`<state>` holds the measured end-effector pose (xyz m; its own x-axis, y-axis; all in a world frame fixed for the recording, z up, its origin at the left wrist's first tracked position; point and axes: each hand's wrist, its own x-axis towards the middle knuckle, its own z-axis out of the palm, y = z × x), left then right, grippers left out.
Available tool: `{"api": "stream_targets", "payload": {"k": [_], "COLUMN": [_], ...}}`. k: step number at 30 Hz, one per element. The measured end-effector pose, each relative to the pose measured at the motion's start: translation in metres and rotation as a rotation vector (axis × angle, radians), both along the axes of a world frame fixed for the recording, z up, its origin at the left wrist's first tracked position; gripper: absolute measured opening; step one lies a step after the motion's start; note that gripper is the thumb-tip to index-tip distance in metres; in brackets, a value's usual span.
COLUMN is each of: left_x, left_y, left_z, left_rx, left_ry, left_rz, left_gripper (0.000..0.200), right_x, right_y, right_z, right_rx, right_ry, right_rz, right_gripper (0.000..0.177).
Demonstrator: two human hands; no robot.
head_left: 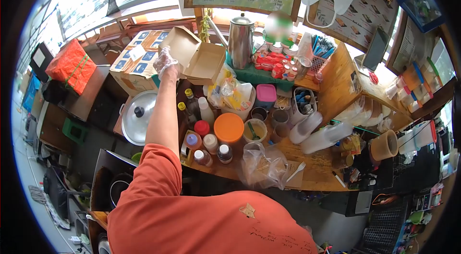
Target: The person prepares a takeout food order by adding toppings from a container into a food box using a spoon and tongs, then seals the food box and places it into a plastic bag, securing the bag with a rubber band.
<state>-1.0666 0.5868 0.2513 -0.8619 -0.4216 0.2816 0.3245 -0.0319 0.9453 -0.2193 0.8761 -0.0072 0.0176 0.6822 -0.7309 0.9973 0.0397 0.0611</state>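
My left hand (166,65), in a clear plastic glove, reaches far forward across the left side of the counter. Its fingers are closed on the near left edge of an open brown cardboard food box (204,64). The lid of that box is folded back, and its pale inside shows no contents. Behind and left of the hand stands a larger printed carton (135,57). Just right of the box is a tall steel pot (241,38) with a lid. My right hand is out of view.
Sauce bottles (203,127), an orange-lidded tub (228,127) and a tub with a green spoon (255,130) crowd the counter. A plastic bag (261,165) and a white fork (296,171) lie near its front edge. A lidded pan (139,117) sits left of my arm.
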Motion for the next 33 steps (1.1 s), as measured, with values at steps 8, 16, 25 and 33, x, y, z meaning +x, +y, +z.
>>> {"api": "stream_targets", "payload": {"k": [8, 16, 25, 33], "left_x": [0.003, 0.163, 0.487, 0.689], "left_y": [-0.004, -0.024, -0.012, -0.069], "left_z": [0.046, 0.079, 0.087, 0.044], "left_rx": [0.724, -0.489, -0.143, 0.737], "left_ry": [-0.133, 0.489, 0.448, 0.305], "left_rz": [-0.307, 0.318, 0.128, -0.056], "left_gripper": [0.043, 0.040, 0.015, 0.015], "right_x": [-0.031, -0.178, -0.279, -0.191], "right_y": [0.031, 0.052, -0.136, -0.239], "right_z": [0.057, 0.214, 0.249, 0.243], "right_rx": [-0.210, -0.578, -1.525, -1.713], "right_ry": [0.381, 0.704, 1.477, 1.216], "right_rz": [-0.461, 0.096, 0.050, -0.314], "right_gripper": [0.044, 0.044, 0.064, 0.055]}}
